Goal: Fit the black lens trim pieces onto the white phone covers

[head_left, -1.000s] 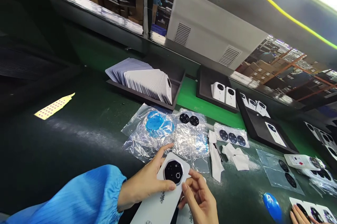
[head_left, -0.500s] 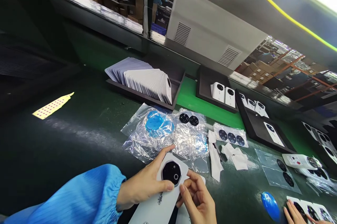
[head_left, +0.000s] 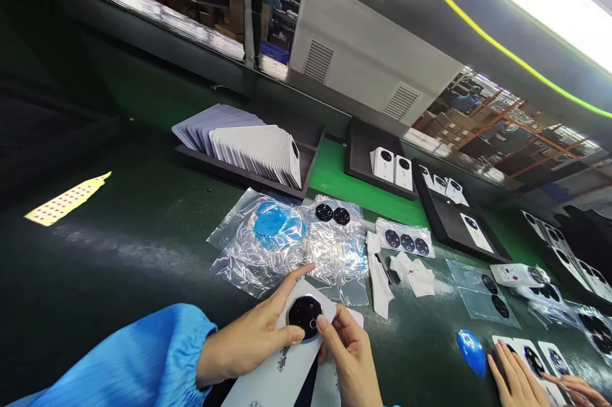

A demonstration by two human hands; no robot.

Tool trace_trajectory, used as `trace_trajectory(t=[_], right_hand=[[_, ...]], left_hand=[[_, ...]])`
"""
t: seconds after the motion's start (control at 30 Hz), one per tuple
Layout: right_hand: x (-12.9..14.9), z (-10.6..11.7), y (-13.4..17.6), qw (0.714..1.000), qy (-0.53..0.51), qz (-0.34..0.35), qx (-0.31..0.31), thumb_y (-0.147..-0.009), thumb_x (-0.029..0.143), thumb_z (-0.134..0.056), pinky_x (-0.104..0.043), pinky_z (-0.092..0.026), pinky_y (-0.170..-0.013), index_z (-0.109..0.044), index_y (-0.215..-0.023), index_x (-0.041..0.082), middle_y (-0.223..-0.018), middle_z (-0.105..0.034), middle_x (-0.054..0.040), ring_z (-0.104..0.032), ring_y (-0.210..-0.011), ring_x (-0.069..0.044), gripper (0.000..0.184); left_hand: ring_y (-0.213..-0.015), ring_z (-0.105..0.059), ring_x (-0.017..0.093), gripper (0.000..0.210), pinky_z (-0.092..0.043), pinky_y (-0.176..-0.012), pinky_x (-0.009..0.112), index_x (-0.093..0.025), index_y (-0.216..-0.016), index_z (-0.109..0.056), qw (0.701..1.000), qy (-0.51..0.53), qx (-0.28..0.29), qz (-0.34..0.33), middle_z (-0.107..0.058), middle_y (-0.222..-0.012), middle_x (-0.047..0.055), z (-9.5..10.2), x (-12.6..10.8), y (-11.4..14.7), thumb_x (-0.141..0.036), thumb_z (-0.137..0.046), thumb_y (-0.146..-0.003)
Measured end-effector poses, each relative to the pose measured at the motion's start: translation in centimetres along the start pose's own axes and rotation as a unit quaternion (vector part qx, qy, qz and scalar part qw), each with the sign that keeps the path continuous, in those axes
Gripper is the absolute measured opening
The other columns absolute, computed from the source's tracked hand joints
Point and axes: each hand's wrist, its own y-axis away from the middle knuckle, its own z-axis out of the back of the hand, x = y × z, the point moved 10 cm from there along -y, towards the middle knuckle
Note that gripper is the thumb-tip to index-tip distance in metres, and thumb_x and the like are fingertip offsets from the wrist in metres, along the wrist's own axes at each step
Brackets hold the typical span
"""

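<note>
Head view: the person's left hand (head_left: 251, 338) grips a white panel (head_left: 272, 376), thumb flat on its face just beside the black disc (head_left: 303, 315), the index finger reaching past the top edge. The right hand (head_left: 348, 353) pinches the panel's right side, its thumb resting on the lower right rim of the disc and its other fingers partly hidden at the edge. The panel is tilted, low in front of the wearer, partly over a lower panel (head_left: 325, 388). A blue sleeve (head_left: 138, 353) covers the left arm.

Just beyond the left fingers I see a clear bag (head_left: 241, 270) with blue film (head_left: 270, 221) in it, and next to that another bag (head_left: 329, 286) with two black discs at its top. To its right are a long wipe (head_left: 380, 289) and a crumpled one (head_left: 421, 279).

Further off, panels stand fanned in a black tray (head_left: 310, 158); two more trays, with fewer panels, sit to the right. A yellow strip (head_left: 69, 199) with red dots lies far left. At lower right, a co-worker's hand (head_left: 519, 378) rests on white panels, near a blue oval (head_left: 471, 352).
</note>
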Motion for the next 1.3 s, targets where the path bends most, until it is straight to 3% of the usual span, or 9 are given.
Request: trace_trajectory(t=[0.13,0.23,0.37,0.43,0.57,0.83,0.93,1.1,1.3], right_hand=[[-0.3,0.1,0.2,1.000,-0.011,0.002,-0.009,-0.063,0.061,-0.077,-0.019,-0.028,-0.051,-0.052,-0.063,0.018,-0.057,-0.038,0.0071,-0.032,-0.054,-0.007,0.050],[-0.3,0.4,0.4,0.999,0.009,0.021,-0.026,-0.064,0.064,-0.075,-0.021,-0.026,-0.052,-0.051,-0.064,0.019,-0.059,-0.037,0.0071,-0.030,-0.055,-0.008,0.051],[-0.2,0.2,0.7,0.999,0.025,0.037,-0.022,-0.067,0.065,-0.071,-0.023,-0.027,-0.054,-0.054,-0.067,0.019,-0.061,-0.038,0.0063,-0.031,-0.058,-0.010,0.048],[-0.1,-0.3,0.8,0.999,0.031,0.041,-0.004,-0.069,0.064,-0.069,-0.024,-0.027,-0.056,-0.056,-0.070,0.019,-0.063,-0.041,0.0054,-0.032,-0.060,-0.011,0.047],[-0.3,-0.8,0.7,0.998,0.045,0.042,0.006,-0.071,0.066,-0.067,-0.025,-0.026,-0.057,-0.050,-0.067,0.019,-0.063,-0.038,0.0056,-0.031,-0.062,-0.011,0.049],[-0.2,-0.9,0.5,0.997,0.057,0.055,-0.007,-0.075,0.063,-0.063,-0.024,-0.024,-0.055,-0.037,-0.063,0.022,-0.062,-0.030,0.0068,-0.026,-0.060,-0.010,0.050],[0.7,-0.7,0.3,0.996,0.070,0.060,-0.002,-0.076,0.063,-0.062,-0.023,-0.025,-0.052,-0.042,-0.063,0.022,-0.060,-0.031,0.0070,-0.026,-0.057,-0.010,0.048],[1.2,0.0,-0.6,0.996,0.055,0.073,-0.005,-0.072,0.068,-0.064,-0.022,-0.023,-0.044,-0.048,-0.064,0.021,-0.054,-0.033,0.0079,-0.025,-0.049,-0.008,0.050],[1.2,0.7,-1.1,0.990,0.082,0.116,-0.014,-0.077,0.066,-0.059,-0.022,-0.036,-0.048,-0.052,-0.067,0.021,-0.058,-0.046,0.0044,-0.038,-0.051,-0.010,0.047]], left_hand=[[-0.143,-0.025,0.027,0.089,-0.028,-0.113,0.043,-0.031,-0.151,-0.010,0.998,-0.063,-0.009,-0.010,-0.023,-0.158,0.004,0.2,0.0,0.1,-0.020,-0.053,-0.075],[-0.140,-0.031,0.027,0.090,-0.030,-0.111,0.040,-0.030,-0.150,-0.013,0.997,-0.081,-0.020,-0.007,-0.028,-0.156,0.005,0.4,-0.1,0.1,-0.019,-0.054,-0.070],[-0.096,-0.060,0.024,0.059,-0.048,-0.082,0.033,-0.023,-0.130,-0.043,0.997,-0.072,-0.017,0.012,-0.062,-0.110,0.005,0.4,-0.4,-0.3,-0.034,-0.057,-0.073],[-0.081,-0.057,0.020,0.034,-0.046,-0.071,0.028,-0.021,-0.102,-0.055,0.995,-0.081,-0.051,-0.005,-0.060,-0.087,0.000,1.2,-1.1,-0.5,-0.046,-0.052,-0.079],[-0.072,-0.049,0.017,0.030,-0.040,-0.065,0.025,-0.021,-0.074,-0.050,0.988,-0.126,-0.081,-0.023,-0.051,-0.072,-0.003,1.8,-1.9,-0.7,-0.051,-0.049,-0.079],[-0.071,-0.047,0.017,0.025,-0.036,-0.067,0.028,-0.023,-0.073,-0.045,0.967,-0.209,-0.131,-0.059,-0.049,-0.072,-0.002,2.0,-2.4,0.0,-0.044,-0.042,-0.085],[-0.070,-0.047,0.016,0.028,-0.036,-0.064,0.026,-0.021,-0.076,-0.047,0.985,-0.120,-0.109,-0.059,-0.048,-0.070,-0.004,2.0,-2.0,-0.4,-0.049,-0.050,-0.081],[-0.080,-0.054,0.018,0.040,-0.042,-0.068,0.025,-0.019,-0.090,-0.051,0.998,0.061,0.006,-0.021,-0.056,-0.083,-0.002,0.1,-1.2,-0.9,-0.037,-0.072,-0.061],[-0.087,-0.061,0.023,0.035,-0.047,-0.074,0.030,-0.016,-0.093,-0.061,0.996,0.066,-0.045,-0.047,-0.066,-0.087,0.002,0.4,-1.5,-0.8,-0.037,-0.072,-0.067]])
